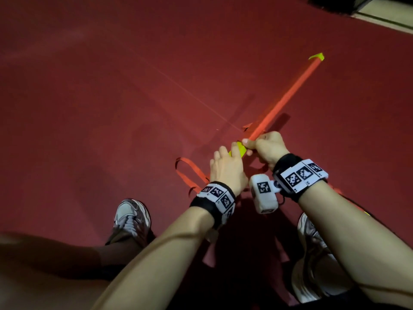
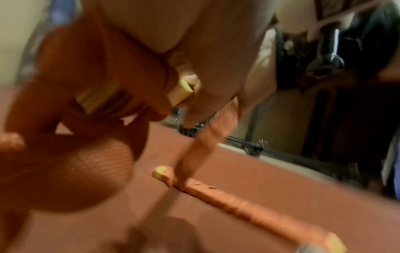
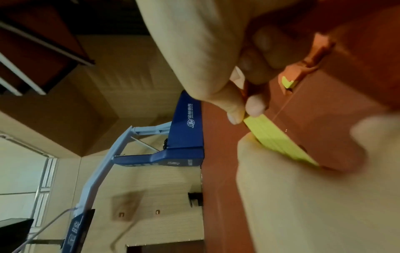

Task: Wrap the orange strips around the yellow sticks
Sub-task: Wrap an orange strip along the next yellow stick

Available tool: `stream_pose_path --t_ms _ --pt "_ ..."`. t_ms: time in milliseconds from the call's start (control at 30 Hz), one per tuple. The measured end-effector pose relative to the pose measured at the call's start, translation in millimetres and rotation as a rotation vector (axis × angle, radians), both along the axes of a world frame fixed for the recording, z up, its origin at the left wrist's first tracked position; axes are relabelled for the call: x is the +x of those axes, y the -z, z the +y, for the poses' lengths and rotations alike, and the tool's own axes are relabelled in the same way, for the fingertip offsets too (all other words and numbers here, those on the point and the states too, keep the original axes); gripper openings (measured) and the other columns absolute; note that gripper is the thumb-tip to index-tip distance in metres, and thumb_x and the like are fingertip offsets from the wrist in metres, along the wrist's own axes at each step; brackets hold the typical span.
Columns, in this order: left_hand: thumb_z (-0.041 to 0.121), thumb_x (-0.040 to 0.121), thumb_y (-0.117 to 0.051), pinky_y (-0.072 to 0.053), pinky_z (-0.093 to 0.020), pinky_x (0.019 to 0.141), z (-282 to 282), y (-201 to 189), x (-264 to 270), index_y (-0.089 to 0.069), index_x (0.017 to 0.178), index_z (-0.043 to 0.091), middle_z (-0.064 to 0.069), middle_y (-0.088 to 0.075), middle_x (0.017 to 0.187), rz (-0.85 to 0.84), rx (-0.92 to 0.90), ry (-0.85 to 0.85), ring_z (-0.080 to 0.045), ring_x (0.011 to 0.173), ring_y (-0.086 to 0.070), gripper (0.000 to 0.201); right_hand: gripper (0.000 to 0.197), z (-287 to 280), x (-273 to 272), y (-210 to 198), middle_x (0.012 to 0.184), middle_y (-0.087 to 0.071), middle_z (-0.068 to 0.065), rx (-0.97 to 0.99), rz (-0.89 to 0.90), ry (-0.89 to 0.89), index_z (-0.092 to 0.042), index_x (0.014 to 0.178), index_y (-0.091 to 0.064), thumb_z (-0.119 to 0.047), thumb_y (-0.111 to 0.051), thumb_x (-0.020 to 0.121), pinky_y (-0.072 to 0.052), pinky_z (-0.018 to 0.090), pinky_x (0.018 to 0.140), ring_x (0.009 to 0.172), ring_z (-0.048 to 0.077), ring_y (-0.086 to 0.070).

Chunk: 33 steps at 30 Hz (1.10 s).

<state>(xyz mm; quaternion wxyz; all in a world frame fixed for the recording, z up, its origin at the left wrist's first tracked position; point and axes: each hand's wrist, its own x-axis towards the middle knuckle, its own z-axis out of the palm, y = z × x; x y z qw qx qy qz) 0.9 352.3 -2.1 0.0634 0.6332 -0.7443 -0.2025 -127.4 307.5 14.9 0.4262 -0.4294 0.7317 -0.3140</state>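
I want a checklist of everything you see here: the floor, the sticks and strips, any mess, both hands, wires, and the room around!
Surface: dark red floor with a thin pale line across it.
Job's things: yellow stick, held off the floor at its bare near end; orange strip covers it up to the yellow far tip. Loose orange strip loops lie on the floor by the hands.
Clutter: nothing seen.
Grippers: left hand grips the bare yellow end; right hand pinches the strip against the stick.
Cables: nothing seen.
Surroundings: blue basketball hoop stand, beige walls, the person's grey shoes, marker wristbands.
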Motion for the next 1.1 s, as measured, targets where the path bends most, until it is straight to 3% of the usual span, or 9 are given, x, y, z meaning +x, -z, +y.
stream_pose_path --t_ms 67,167,267,333,400,567,700,867,1100 --pt "0.03 0.08 -0.069 -0.042 -0.045 0.1 -4 -2 -3 -0.032 0.151 0.018 -0.014 -0.047 0.132 0.224 0.109 -0.083 -0.036 0.121 -0.048 0.081 0.04 0 -4 3 0.05 -0.058 0.0 0.004 -0.018 0.034 -0.015 0.049 -0.057 -0.024 -0.081 0.08 -0.029 0.024 0.042 0.035 0.01 -0.038" --pt "0.038 0.064 -0.069 -0.048 -0.035 0.089 -14 -6 1 -0.061 0.121 0.025 -0.005 -0.068 0.113 0.707 0.369 -0.219 -0.025 0.101 -0.064 0.059 0.037 -4 -9 2 0.062 -0.055 0.011 -0.019 -0.027 0.026 -0.019 0.056 -0.051 -0.023 -0.082 0.076 -0.026 0.026 0.046 0.043 0.016 -0.034" --pt "0.033 0.077 -0.078 -0.054 -0.044 0.083 -11 -4 14 -0.071 0.093 0.017 -0.013 -0.072 0.086 0.984 0.768 -0.252 -0.028 0.077 -0.067 0.023 0.03 -8 -14 -8 0.056 -0.055 0.009 -0.078 -0.153 -0.02 -0.015 0.069 -0.052 -0.011 -0.076 0.086 -0.023 0.019 0.037 0.036 0.009 -0.031" --pt "0.027 0.083 -0.077 -0.056 -0.049 0.08 -9 -1 16 -0.07 0.081 0.014 -0.014 -0.07 0.076 1.083 0.768 -0.26 -0.028 0.069 -0.066 0.015 0.028 -8 -12 -15 0.051 -0.053 0.004 -0.112 -0.214 -0.106 -0.01 0.069 -0.053 -0.009 -0.071 0.091 -0.023 0.017 0.035 0.034 0.007 -0.03" --pt "0.018 0.085 -0.075 -0.053 -0.038 0.07 -8 -4 12 -0.067 0.074 0.015 -0.009 -0.066 0.066 1.123 0.609 -0.299 -0.023 0.06 -0.062 0.015 0.034 -6 -10 -19 0.05 -0.052 0.003 -0.148 -0.234 -0.157 -0.007 0.064 -0.056 -0.015 -0.068 0.095 -0.024 0.017 0.036 0.035 0.008 -0.032" --pt "0.015 0.081 -0.077 -0.051 -0.032 0.066 -16 0 12 -0.067 0.069 0.016 -0.007 -0.069 0.069 0.998 0.391 -0.345 -0.02 0.058 -0.061 0.016 0.044 -8 -13 -22 0.045 -0.052 0.005 -0.143 -0.034 -0.152 -0.01 0.053 -0.058 -0.023 -0.068 0.094 -0.028 0.021 0.039 0.035 0.014 -0.036" --pt "0.026 0.076 -0.082 -0.051 -0.033 0.071 -22 5 18 -0.065 0.072 0.018 0.0 -0.07 0.07 0.657 0.196 -0.34 -0.024 0.07 -0.064 0.019 0.04 -9 -9 -31 0.04 -0.054 -0.003 -0.161 0.166 -0.16 -0.011 0.051 -0.062 -0.023 -0.07 0.088 -0.036 0.024 0.048 0.034 0.006 -0.042" --pt "0.035 0.091 -0.068 -0.051 -0.041 0.083 -14 3 12 -0.062 0.113 0.022 -0.016 -0.072 0.106 0.331 0.081 -0.219 -0.042 0.104 -0.064 0.027 0.03 -5 16 -32 0.049 -0.062 -0.002 -0.176 0.164 -0.196 -0.007 0.062 -0.07 -0.017 -0.068 0.09 -0.038 0.021 0.051 0.038 0.001 -0.046" --pt "0.068 0.099 -0.034 -0.041 -0.04 0.074 -14 -4 23 -0.065 0.099 0.023 -0.016 -0.072 0.101 0.06 -0.065 -0.079 -0.044 0.098 -0.065 0.055 0.036 -2 19 -27 0.047 -0.059 0.005 -0.117 -0.114 -0.087 -0.007 0.056 -0.06 -0.003 -0.063 0.092 -0.031 0.02 0.038 0.033 0.009 -0.04"
